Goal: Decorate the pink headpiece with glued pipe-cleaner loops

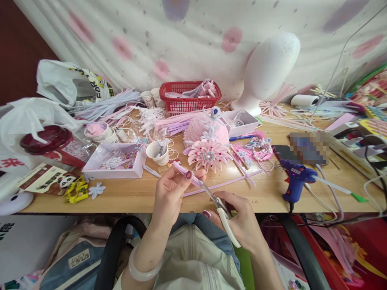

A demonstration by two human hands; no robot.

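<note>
My left hand [173,189] pinches a short bundle of lilac pipe cleaners [184,171] above the table's front edge. In my right hand [238,213] are white-handled scissors [223,221], their blades reaching left to the pipe cleaners' end. Whether the blades are cutting into it I cannot tell. Just behind my hands, a pink fluffy flower [208,156] with pearl and red beads sits against a pink yarn ball [205,131]. A loose lilac pipe cleaner [223,183] lies on the table between my hands and the flower.
A blue glue gun [296,181] with its cable lies at right, near a phone [308,148]. A white foam head [269,68] stands behind. At left are a bead box [113,171], a paper cup [157,153] and a lidded red cup [57,147]; a red basket [190,105] is at the back.
</note>
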